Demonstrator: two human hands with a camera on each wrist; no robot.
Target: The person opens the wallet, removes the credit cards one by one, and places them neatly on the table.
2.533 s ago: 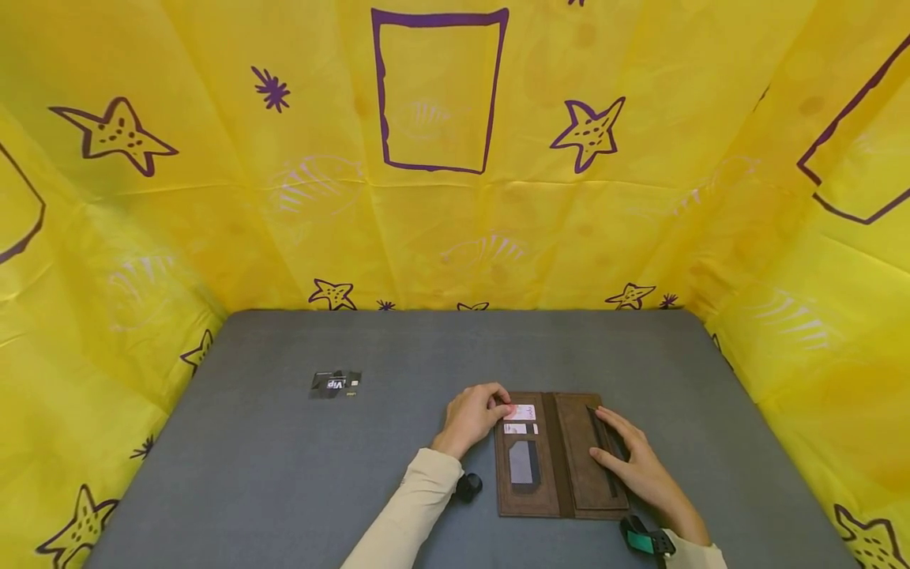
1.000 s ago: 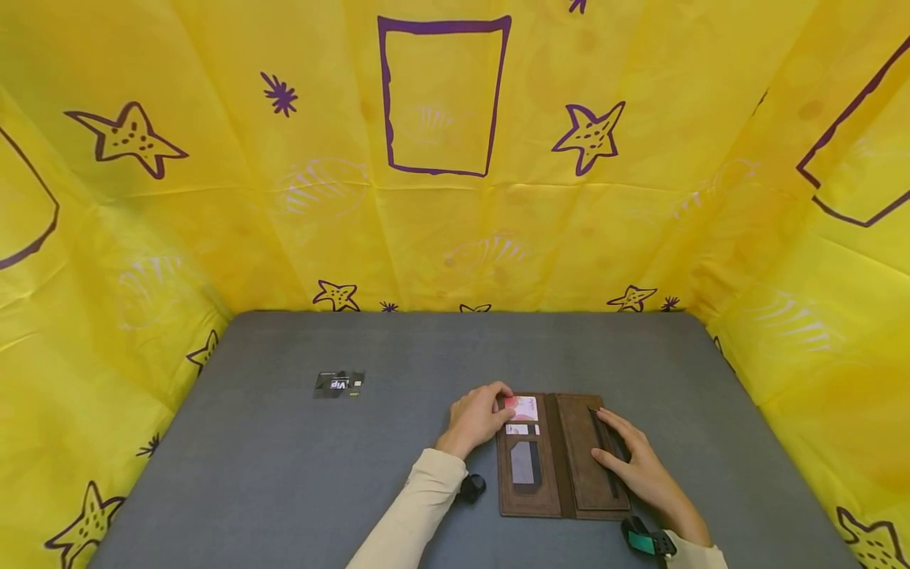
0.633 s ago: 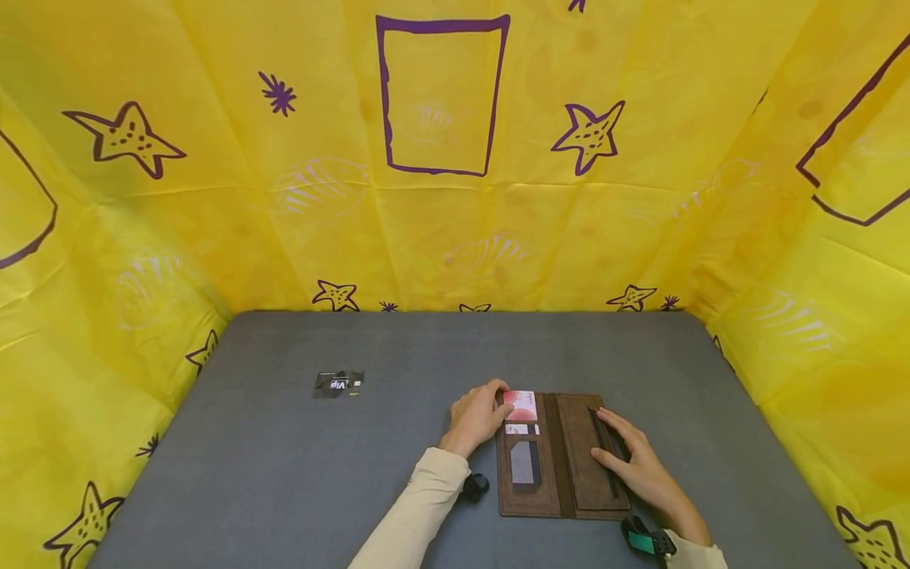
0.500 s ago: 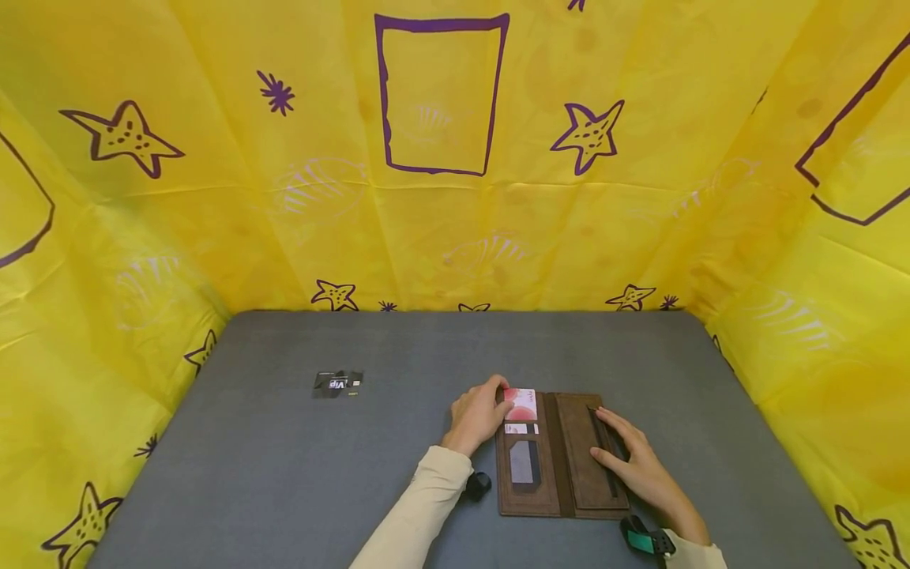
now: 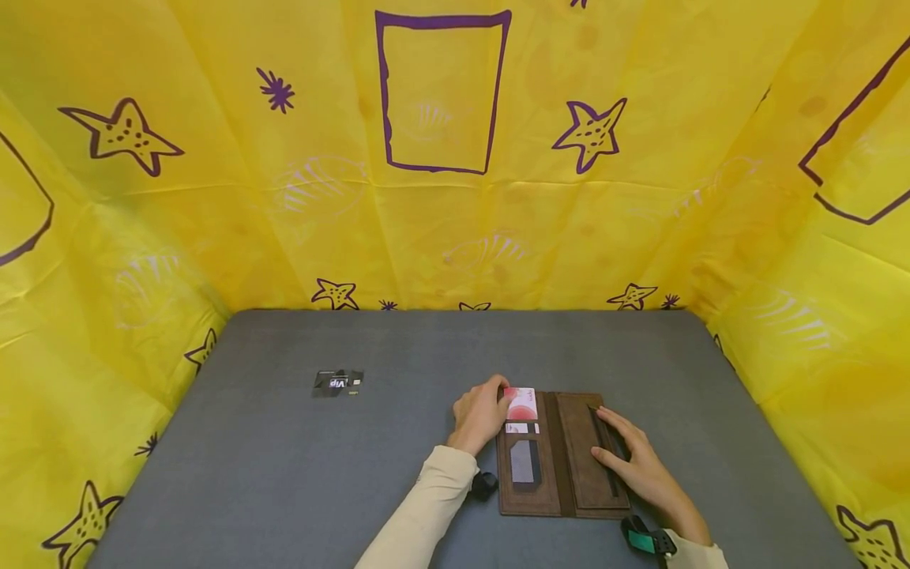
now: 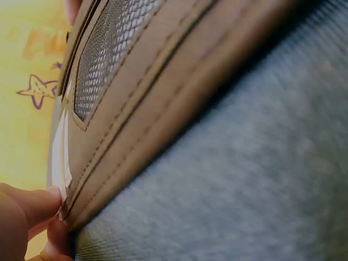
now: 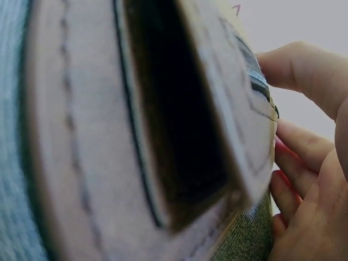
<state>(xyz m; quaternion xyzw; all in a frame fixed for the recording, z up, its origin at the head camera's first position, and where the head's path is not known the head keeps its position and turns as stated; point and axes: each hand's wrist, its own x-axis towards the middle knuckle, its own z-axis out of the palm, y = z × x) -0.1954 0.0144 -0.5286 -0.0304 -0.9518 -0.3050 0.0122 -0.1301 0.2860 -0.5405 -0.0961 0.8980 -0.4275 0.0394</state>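
Observation:
An open brown long wallet (image 5: 554, 490) lies flat on the table, right of the middle in the head view. My left hand (image 5: 478, 415) is at its upper left corner, thumb and finger pinching a pink-and-white card (image 5: 522, 405) that sits partly out of the top slot. In the left wrist view the thumb (image 6: 41, 204) presses the card's edge. Below it are a second card (image 5: 521, 428) in its slot and a mesh window (image 5: 524, 462). My right hand (image 5: 643, 466) rests spread on the wallet's right half, beside the zipper (image 7: 256, 76).
A black card (image 5: 338, 383) marked "Vip" lies on the grey table (image 5: 249, 474) toward the left. Yellow cloth (image 5: 441, 237) with starfish drawings stands around the table's back and sides.
The pink-and-white card has slid up out of its slot, away from me, with my left hand moving slightly along with it. My right hand and the wallet have stayed in place.

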